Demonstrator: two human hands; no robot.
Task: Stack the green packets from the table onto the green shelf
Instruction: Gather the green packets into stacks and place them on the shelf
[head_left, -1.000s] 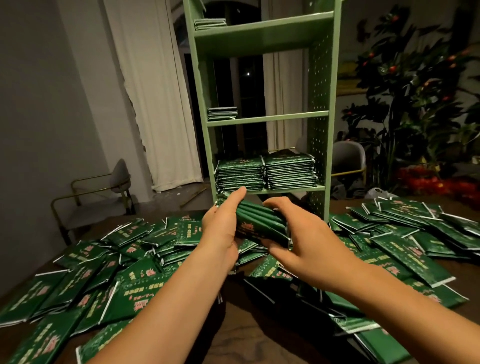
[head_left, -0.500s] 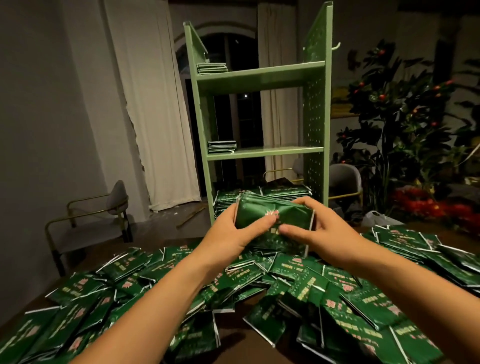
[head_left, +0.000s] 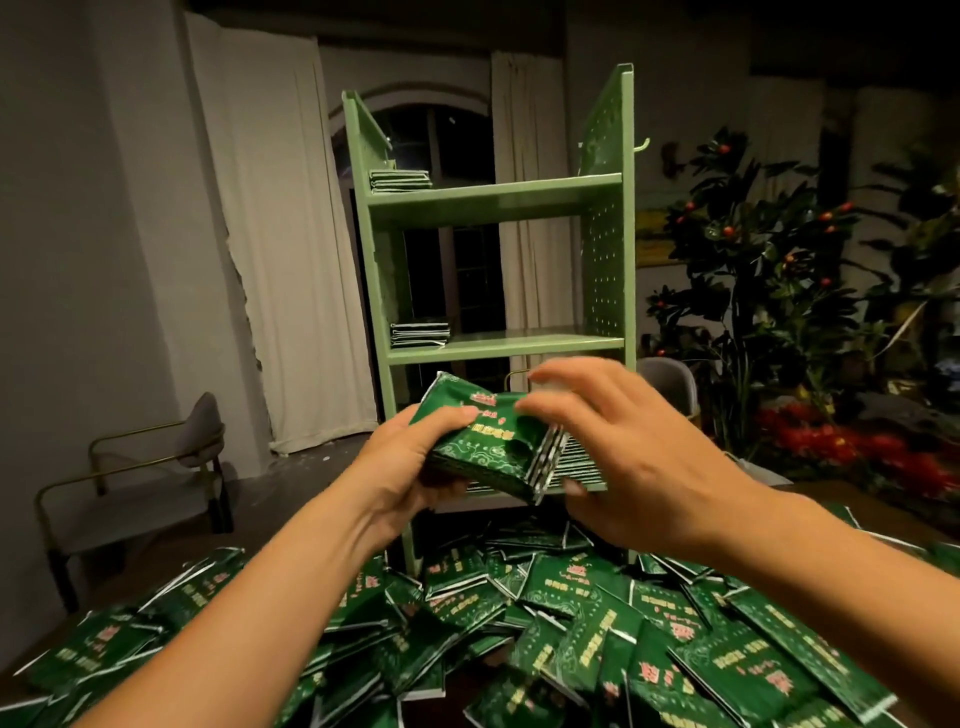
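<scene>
My left hand (head_left: 410, 457) grips a thick bundle of green packets (head_left: 488, 441) from its left end, held up in front of the green shelf (head_left: 498, 200). My right hand (head_left: 618, 447) is blurred; its fingers spread over the bundle's top and its thumb sits under the right end. Small stacks lie on the top shelf (head_left: 400, 180) and the middle shelf (head_left: 420, 332). A bigger stack on the lowest shelf (head_left: 576, 465) shows behind the bundle. Several loose green packets (head_left: 545, 623) cover the table below.
A chair with a brass frame (head_left: 156, 467) stands left of the shelf by a white curtain (head_left: 280, 249). A second chair (head_left: 667, 384) and a plant with red fruits (head_left: 769, 291) are on the right. Red flowers (head_left: 852, 447) lie beyond the table's right edge.
Both hands have lifted the bundle from just above the table up toward the shelf. My right hand has loosened, its fingers now spread over the bundle's top.
</scene>
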